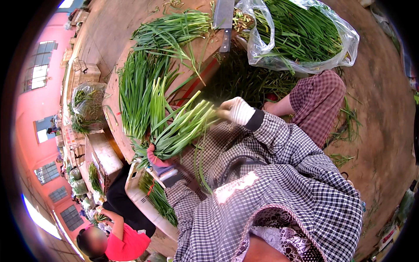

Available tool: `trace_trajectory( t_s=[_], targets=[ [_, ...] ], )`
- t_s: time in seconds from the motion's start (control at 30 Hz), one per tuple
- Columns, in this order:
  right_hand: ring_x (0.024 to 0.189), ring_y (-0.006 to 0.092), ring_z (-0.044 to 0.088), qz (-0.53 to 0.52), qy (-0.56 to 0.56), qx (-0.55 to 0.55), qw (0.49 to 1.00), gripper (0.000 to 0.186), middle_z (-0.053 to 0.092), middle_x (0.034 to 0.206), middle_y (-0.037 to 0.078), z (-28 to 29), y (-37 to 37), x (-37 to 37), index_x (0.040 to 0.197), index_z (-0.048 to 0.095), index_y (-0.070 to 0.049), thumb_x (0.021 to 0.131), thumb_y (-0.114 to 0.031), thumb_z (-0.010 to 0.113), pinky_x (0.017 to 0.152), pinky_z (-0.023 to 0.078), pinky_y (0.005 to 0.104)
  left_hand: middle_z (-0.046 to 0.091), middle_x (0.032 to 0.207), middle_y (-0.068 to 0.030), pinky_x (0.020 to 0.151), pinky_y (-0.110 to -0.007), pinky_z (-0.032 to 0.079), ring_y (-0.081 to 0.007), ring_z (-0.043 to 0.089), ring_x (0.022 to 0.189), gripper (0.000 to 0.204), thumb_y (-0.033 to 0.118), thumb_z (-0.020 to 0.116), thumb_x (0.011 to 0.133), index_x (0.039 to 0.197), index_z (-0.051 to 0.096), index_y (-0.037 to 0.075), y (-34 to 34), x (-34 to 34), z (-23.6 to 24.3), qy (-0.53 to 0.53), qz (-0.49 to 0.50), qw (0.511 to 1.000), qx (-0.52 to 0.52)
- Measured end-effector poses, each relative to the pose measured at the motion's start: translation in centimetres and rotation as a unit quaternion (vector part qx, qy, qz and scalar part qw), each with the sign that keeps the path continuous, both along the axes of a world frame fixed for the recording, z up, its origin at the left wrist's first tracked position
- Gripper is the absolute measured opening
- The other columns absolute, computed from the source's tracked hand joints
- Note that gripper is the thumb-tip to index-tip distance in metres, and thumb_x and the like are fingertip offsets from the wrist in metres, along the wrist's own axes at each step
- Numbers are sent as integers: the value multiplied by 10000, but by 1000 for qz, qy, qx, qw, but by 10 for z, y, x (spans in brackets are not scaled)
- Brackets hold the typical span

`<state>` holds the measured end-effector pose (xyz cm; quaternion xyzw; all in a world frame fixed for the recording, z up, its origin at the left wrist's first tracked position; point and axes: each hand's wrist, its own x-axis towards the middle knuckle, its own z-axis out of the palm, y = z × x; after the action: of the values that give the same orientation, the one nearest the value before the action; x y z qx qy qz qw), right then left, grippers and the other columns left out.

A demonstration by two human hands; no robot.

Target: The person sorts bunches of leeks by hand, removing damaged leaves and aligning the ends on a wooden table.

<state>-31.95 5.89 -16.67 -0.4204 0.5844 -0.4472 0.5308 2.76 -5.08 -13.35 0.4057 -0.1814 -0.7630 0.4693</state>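
My left hand (158, 158), wearing a pinkish covering with pale bands at the wrist, grips a bunch of long green leafy stalks (183, 131) whose pale ends point up and right. My right hand (235, 111), wrapped in white with a dark cuff, is at those pale ends, its fingers blurred. Beyond the bunch, more stalks (137, 96) lie heaped on a worn board (114, 109). A cleaver-like knife (223, 24) with a dark handle lies at the far edge, beside a clear plastic bag (345, 41) full of similar greens.
Loose trimmings (244, 76) fill the shadowed space below the bag. A white crate (133, 187) holding greens is at lower left, near a co-worker (122, 236) in a pink top. Boxes (89, 74) and bagged greens (80, 109) line the left. My checked-clad knee (318, 96) is at right.
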Motion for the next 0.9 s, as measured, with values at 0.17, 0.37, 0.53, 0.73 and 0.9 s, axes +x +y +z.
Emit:
trace_trajectory(
  t_s=[0.17, 0.37, 0.53, 0.73, 0.9],
  targets=[
    [763, 265, 664, 36, 353, 140, 924, 300, 669, 832, 179, -26, -1, -65, 962, 683, -24, 850, -294, 611, 700, 523, 349, 630, 1133, -215, 884, -497, 529, -348, 633, 1007, 377, 231, 529, 864, 1121, 585, -40, 5, -1, 6, 23, 1, 1000, 1],
    [648, 230, 642, 37, 52, -91, 994, 389, 679, 759, 157, -13, -47, 4, 1015, 696, -16, 813, -348, 701, 632, 512, 345, 628, 1150, -202, 909, -513, 511, -349, 628, 1021, 397, 239, 527, 864, 1151, 581, -30, -10, 4, -14, -32, 18, 999, -1],
    [630, 101, 595, 49, -128, 2, 990, 182, 692, 739, 82, 8, -38, 14, 987, 720, -7, 870, -135, 665, 586, 494, 256, 636, 1125, -208, 892, -501, 526, -344, 639, 998, 381, 217, 528, 857, 1130, 584, -44, -11, -3, -12, -47, 38, 998, -27],
    [612, 186, 627, -48, -33, 58, 997, 202, 671, 699, 131, 5, -23, -5, 885, 695, 11, 823, -167, 625, 587, 505, 324, 660, 1051, -174, 815, -448, 564, -301, 663, 907, 345, 224, 539, 848, 1085, 602, -18, -18, 43, -72, -374, 105, 873, -294],
    [691, 320, 652, -157, 323, -16, 933, 236, 667, 754, 176, -55, 2, -85, 829, 695, -42, 825, -269, 633, 632, 518, 392, 658, 1060, -173, 843, -443, 554, -302, 657, 933, 350, 207, 542, 831, 1092, 604, -19, -12, -1, -76, -331, 227, 843, -358]
  ],
)
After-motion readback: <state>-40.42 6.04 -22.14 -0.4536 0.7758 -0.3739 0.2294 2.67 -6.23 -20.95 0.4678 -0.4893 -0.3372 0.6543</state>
